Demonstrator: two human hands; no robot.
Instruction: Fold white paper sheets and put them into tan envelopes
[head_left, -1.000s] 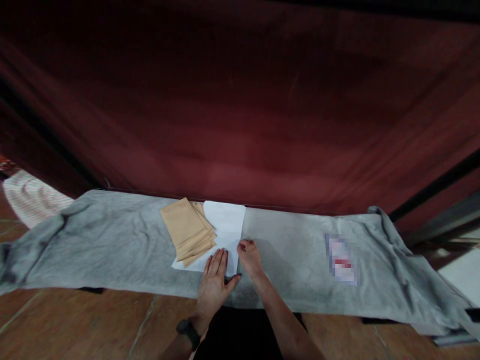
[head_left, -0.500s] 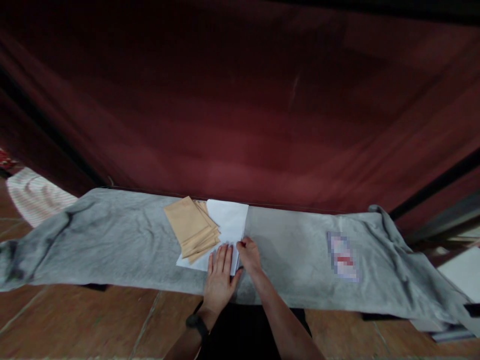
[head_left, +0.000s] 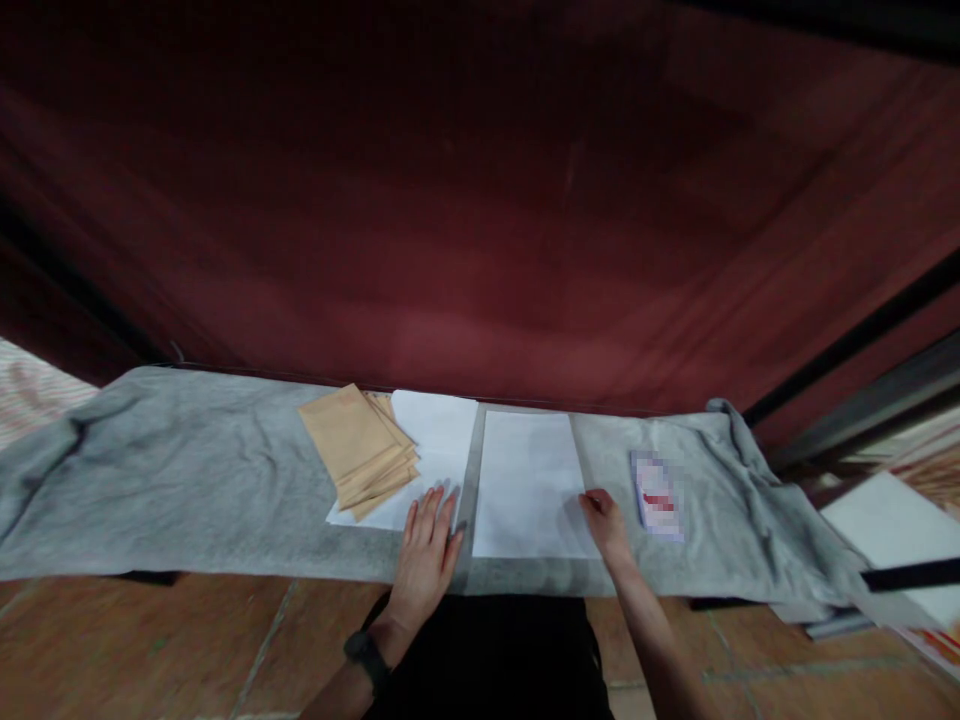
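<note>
A single white sheet of paper [head_left: 529,480] lies in front of me on the grey cloth. My right hand [head_left: 604,520] pinches its right edge between thumb and fingers. To the left, my left hand [head_left: 427,550] rests with fingers stretched out over the lower right corner of other white paper [head_left: 439,430]. Several brown paper envelopes [head_left: 356,440] lie fanned over the left part of that white paper and hide some of it. A narrow strip of cloth shows between the two white papers.
The grey cloth [head_left: 202,470] covers a long narrow surface against a dark red panel [head_left: 450,250]. A pixelated, bluish-white item [head_left: 658,497] with a red mark lies right of the sheet. White flat pieces [head_left: 892,530] are at the far right, above the tiled floor [head_left: 217,640].
My right hand has moved right, drawing a white sheet off the other paper onto the cloth. My left hand stays near the remaining paper's corner. The view has shifted slightly right.
</note>
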